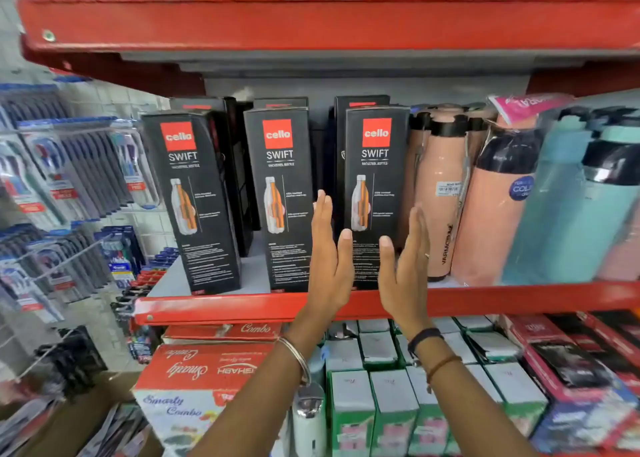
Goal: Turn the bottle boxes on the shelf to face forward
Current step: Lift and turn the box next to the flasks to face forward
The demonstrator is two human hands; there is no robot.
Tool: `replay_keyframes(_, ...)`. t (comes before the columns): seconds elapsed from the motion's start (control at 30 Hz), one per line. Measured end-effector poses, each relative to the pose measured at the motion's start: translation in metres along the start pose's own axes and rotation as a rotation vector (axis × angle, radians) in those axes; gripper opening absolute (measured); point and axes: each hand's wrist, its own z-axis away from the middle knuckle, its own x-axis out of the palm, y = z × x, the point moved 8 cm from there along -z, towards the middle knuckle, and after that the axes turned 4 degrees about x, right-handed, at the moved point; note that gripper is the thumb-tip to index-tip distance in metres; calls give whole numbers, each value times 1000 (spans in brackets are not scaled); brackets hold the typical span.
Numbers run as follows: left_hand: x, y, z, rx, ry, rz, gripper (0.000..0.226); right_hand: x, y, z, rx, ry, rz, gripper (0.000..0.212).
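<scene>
Three front bottle boxes on the shelf [346,304] already face forward. My left hand [329,248] and right hand [401,259] flank the right box [377,165], flat, grasping nothing; back boxes unclear.

Bright, even store light; wide-angle bending and blur toward the edges

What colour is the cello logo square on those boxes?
Red with white lettering, on the black bottle boxes; head view.

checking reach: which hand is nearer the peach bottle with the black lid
Right. The right hand is just beside the peach bottle with the black lid; the left hand is across the box.
</scene>
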Motion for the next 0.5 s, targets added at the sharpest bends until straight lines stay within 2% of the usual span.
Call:
replay_keyframes(0.07, 5, -17, 3, -131, 22, 27, 54, 7, 13, -1, 96, -49, -18, 69)
replay_keyframes(0.2, 27, -47, 13, -360, -80, 87, 54, 27, 38, 1, 251, -176, -55, 81)
replay_keyframes(0.37, 34, -56, 13, -404, -188, 172, 75, 37, 53, -7, 252, -198, -23, 71)
replay_keyframes(0.5, 35, -50, 15, -404, -248, 233, 72, 30, 47, -16, 213, -214, -148, 66)
